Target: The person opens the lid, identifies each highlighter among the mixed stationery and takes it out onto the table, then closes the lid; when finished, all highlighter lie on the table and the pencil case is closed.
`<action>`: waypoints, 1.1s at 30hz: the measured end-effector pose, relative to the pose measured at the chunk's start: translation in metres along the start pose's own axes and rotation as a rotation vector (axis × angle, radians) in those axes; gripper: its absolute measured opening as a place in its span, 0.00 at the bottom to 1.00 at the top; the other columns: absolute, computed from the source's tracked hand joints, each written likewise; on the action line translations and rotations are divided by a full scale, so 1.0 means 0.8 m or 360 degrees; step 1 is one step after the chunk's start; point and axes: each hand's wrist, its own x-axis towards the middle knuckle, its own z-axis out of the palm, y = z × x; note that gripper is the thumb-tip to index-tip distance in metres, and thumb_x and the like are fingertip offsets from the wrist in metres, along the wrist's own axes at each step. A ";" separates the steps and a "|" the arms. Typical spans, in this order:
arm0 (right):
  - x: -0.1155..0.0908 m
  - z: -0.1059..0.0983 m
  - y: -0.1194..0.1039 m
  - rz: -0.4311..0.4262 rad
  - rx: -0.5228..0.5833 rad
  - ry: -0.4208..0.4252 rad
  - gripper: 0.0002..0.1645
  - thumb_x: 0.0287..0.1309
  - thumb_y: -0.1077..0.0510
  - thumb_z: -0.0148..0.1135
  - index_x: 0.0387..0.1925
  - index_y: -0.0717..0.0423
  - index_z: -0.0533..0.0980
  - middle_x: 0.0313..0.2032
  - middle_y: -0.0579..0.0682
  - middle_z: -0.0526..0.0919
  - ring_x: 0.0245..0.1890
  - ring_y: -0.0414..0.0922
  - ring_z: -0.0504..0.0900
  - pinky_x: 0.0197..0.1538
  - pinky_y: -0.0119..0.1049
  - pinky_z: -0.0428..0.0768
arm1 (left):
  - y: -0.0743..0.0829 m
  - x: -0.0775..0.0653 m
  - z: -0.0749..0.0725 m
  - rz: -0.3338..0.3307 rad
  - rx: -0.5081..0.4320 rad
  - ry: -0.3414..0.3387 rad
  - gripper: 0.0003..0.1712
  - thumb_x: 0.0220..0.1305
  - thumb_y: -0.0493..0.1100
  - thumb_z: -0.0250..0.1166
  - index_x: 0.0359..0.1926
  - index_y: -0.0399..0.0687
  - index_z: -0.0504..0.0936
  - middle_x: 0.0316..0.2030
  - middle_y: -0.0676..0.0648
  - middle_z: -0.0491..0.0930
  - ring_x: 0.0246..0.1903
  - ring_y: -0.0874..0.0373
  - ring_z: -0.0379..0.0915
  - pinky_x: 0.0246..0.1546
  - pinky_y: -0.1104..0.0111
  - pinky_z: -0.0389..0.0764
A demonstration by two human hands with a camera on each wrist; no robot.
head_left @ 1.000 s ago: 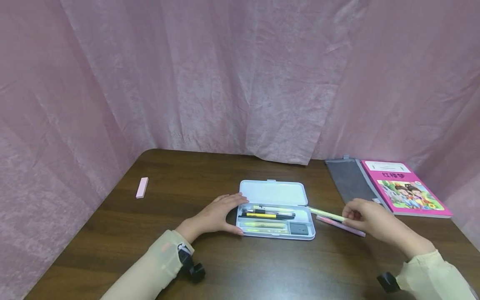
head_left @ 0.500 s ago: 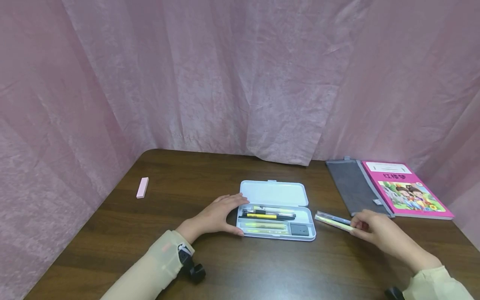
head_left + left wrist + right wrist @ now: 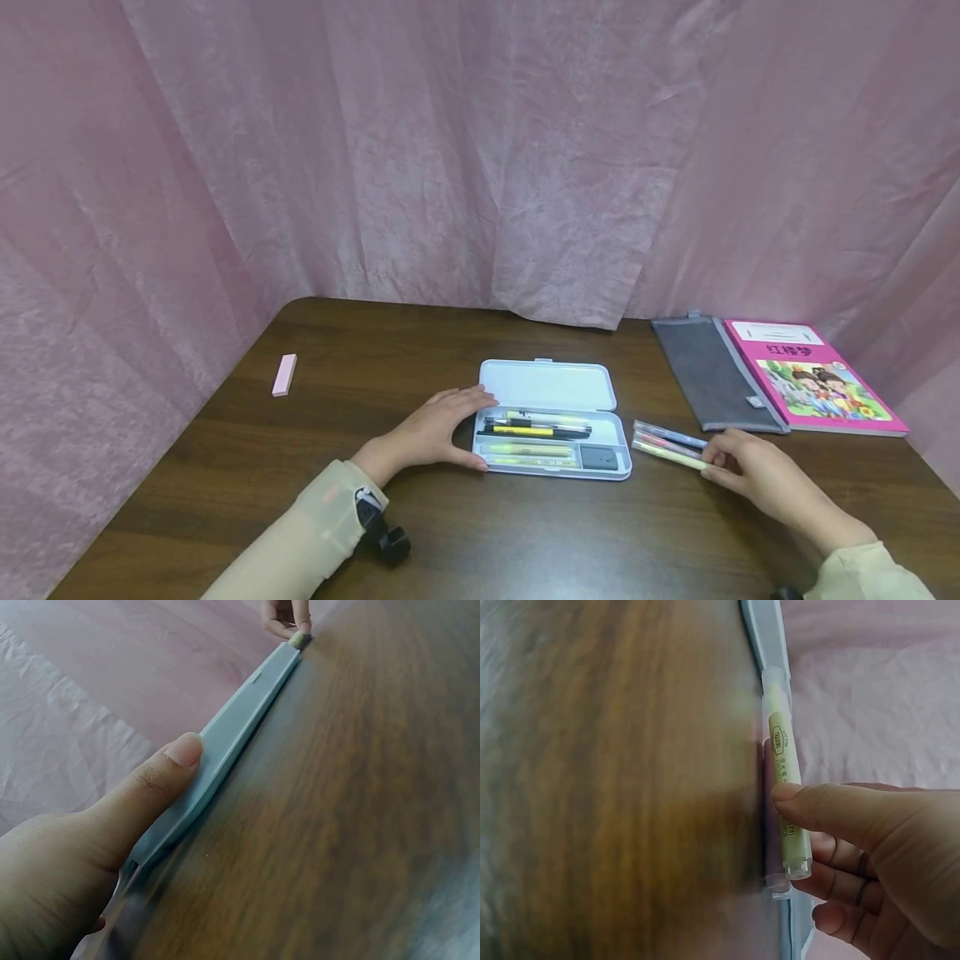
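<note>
My left hand (image 3: 435, 429) holds the left end of an open, pale blue pencil case (image 3: 620, 429), thumb along its front wall (image 3: 214, 754). Inside lie a black-and-yellow pen (image 3: 536, 432), yellow highlighters (image 3: 531, 450) and a dark grey block (image 3: 597, 458). To the right of the case, my right hand (image 3: 765, 475) pinches a yellow highlighter (image 3: 785, 746) between thumb and fingers. A pink-purple highlighter (image 3: 772, 855) lies close beside it, and a blue one (image 3: 678, 437) is behind them. Their far ends fan out near the case's right rim.
A grey pouch (image 3: 701, 375) and a pink illustrated book (image 3: 813, 379) lie at the back right of the brown table (image 3: 420, 342). A small pale pink block (image 3: 284, 375) lies far left. A pink curtain (image 3: 480, 167) hangs behind.
My right hand has drawn the yellow highlighter away from the case, right and toward me, alongside the pink and blue ones. My left hand has stayed on the case.
</note>
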 end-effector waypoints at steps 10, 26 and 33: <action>-0.002 0.001 0.000 0.0036 -0.0065 -0.0022 0.16 0.41 0.60 0.75 0.23 0.42 0.74 0.23 0.31 0.67 0.24 0.24 0.64 0.27 0.28 0.68 | 0.000 0.000 -0.001 0.0005 0.0007 0.0000 0.54 0.46 0.74 0.66 0.71 0.60 0.61 0.73 0.53 0.58 0.74 0.59 0.49 0.74 0.54 0.52; -0.002 -0.001 0.000 0.0033 -0.0067 -0.0047 0.15 0.40 0.59 0.76 0.23 0.42 0.75 0.23 0.31 0.69 0.25 0.24 0.66 0.27 0.29 0.70 | 0.001 -0.001 -0.001 -0.0001 0.0009 -0.0009 0.54 0.46 0.73 0.68 0.71 0.60 0.61 0.73 0.53 0.58 0.74 0.59 0.49 0.74 0.54 0.53; 0.002 -0.008 0.000 0.0002 -0.0049 -0.0013 0.15 0.39 0.61 0.76 0.24 0.42 0.77 0.24 0.31 0.71 0.25 0.24 0.66 0.27 0.28 0.70 | 0.001 0.001 -0.001 0.0000 0.0004 -0.0009 0.54 0.46 0.73 0.68 0.71 0.60 0.61 0.73 0.53 0.58 0.74 0.59 0.49 0.74 0.54 0.52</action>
